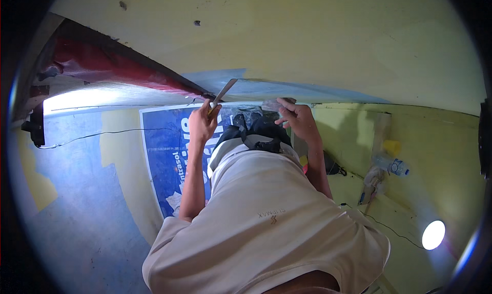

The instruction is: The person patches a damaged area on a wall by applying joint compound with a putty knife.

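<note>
My left hand (203,122) is closed around the lower end of a flat-bladed tool (224,93), like a narrow putty knife. Its blade slants up and to the right, with the tip close to a pale blue patch on the yellow wall (328,43). A bit of yellow shows where the fingers grip it. To the right, my right hand (300,120) is raised with its fingers bent. A flat greyish piece (270,106) shows at those fingertips, and the hand seems to grip it; its kind is unclear.
A red strip of material (102,63) hangs at the upper left beside a bright opening. Below lies a blue printed banner (161,155). On the right are a plastic bottle (397,167), a lit round lamp (433,235) and a loose cable (389,226). Another thin wire (113,132) runs on the left.
</note>
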{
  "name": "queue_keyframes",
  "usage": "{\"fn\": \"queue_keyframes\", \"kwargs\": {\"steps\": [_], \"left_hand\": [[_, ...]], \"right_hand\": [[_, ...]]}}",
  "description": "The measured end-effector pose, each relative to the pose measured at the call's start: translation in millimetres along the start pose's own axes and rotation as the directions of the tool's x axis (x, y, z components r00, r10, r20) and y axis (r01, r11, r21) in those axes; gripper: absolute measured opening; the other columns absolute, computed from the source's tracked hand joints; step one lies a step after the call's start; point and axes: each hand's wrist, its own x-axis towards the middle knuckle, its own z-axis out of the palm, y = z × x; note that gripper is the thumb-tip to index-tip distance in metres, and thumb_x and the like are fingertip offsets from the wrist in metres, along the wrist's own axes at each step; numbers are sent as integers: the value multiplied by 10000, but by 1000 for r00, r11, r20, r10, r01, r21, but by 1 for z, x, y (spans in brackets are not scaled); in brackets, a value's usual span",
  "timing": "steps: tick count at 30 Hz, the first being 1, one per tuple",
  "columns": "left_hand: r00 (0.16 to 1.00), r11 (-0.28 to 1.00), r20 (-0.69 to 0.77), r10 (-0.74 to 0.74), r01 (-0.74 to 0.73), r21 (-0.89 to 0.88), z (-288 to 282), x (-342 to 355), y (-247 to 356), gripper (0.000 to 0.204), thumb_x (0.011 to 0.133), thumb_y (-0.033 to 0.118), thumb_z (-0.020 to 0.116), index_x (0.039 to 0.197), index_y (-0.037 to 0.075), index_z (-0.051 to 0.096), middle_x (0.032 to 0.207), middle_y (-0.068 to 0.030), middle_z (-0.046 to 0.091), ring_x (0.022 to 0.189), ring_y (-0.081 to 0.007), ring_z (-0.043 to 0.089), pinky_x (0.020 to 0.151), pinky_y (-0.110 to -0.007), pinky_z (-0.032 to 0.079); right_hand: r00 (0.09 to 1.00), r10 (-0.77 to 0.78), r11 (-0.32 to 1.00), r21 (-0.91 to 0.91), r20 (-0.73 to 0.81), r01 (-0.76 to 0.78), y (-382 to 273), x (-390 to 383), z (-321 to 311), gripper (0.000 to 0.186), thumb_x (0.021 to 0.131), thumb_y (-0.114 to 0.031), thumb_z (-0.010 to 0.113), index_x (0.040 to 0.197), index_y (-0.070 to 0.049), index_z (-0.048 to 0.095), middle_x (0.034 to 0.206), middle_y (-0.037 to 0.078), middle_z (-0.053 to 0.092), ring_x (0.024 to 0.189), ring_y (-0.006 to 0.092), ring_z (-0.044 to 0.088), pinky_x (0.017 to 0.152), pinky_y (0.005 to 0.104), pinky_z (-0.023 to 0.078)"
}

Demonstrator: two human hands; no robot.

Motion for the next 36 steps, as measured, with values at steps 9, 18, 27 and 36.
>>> {"fn": "queue_keyframes", "kwargs": {"steps": [9, 18, 27, 36], "left_hand": [[1000, 1000, 5, 1, -1, 29, 12, -1, 12, 250, 937, 274, 662, 934, 33, 595, 646, -212, 605, 632, -422, 639, 572, -463, 469], [1000, 1000, 9, 26, -26, 9, 12, 1, 7, 298, 941, 328, 649, 880, 53, 550, 594, -219, 560, 609, -471, 575, 530, -501, 428], [1000, 999, 31, 7, -8, 43, 7, 4, 10, 313, 945, 353, 639, 880, 58, 560, 615, -214, 582, 635, -474, 584, 542, -502, 434], [999, 994, 20, 48, -49, 96, 7, 7, 9, 342, 945, 374, 628, 875, 49, 547, 650, -219, 600, 656, -478, 586, 566, -526, 440]], "right_hand": [[1000, 4, 996, 85, -11, -3, 8, 0, 2, 432, 1018, -242, 570, 1358, 24, 571, 908, 120, 735, 774, 205, 755, 592, 263, 575], [1000, 20, 997, 76, -2, -20, 15, 0, -1, 447, 1016, -243, 573, 1367, 34, 556, 970, 137, 737, 785, 205, 755, 595, 260, 574], [999, 37, 996, 83, -24, -35, 12, -3, -1, 445, 1019, -250, 564, 1365, 30, 559, 888, 135, 740, 785, 209, 757, 597, 274, 579], [999, 35, 998, 58, -10, -34, 14, -1, 1, 457, 1023, -268, 557, 1369, 31, 555, 922, 142, 738, 784, 209, 756, 600, 274, 584]]}}
